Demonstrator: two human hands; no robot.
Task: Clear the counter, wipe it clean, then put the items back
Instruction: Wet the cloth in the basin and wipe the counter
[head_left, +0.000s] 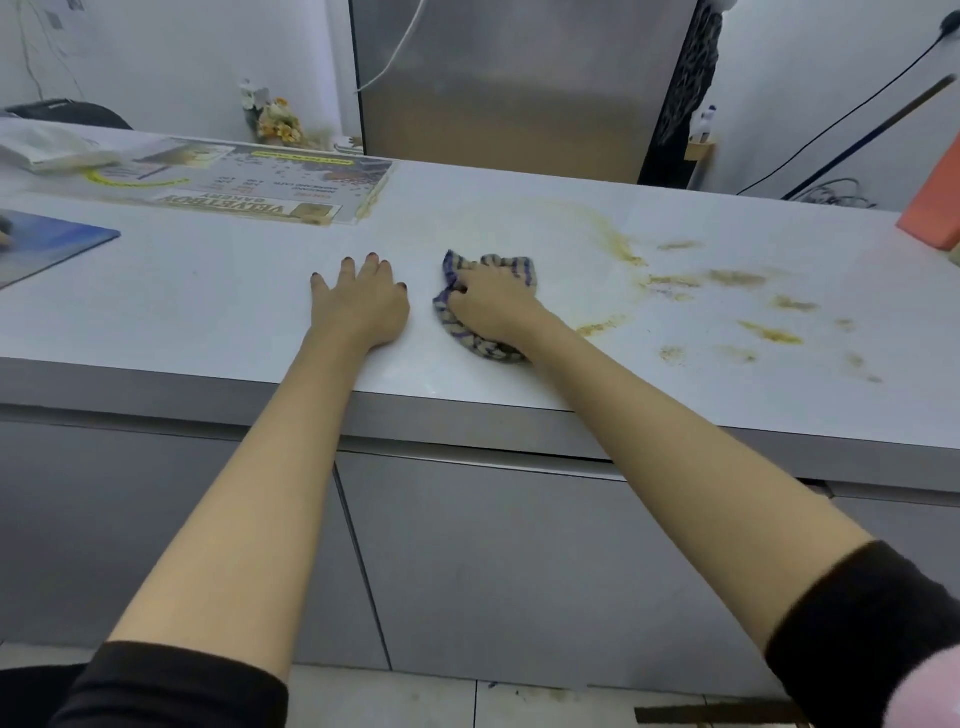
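Note:
My right hand (493, 304) grips a bunched purple-and-beige striped cloth (475, 343) and presses it on the white counter (234, 301) near the front edge. My left hand (363, 301) lies flat on the counter just left of the cloth, fingers spread and straight. Yellow-brown smears (737, 280) and a curved smear trail (618, 244) cover the counter to the right of the cloth.
A laminated menu sheet (249, 187) lies at the back left, with a blue mat (47, 244) at the far left edge and a white bag (52, 148) behind. An orange box (935, 202) stands at the far right. A steel fridge (519, 83) rises behind the counter.

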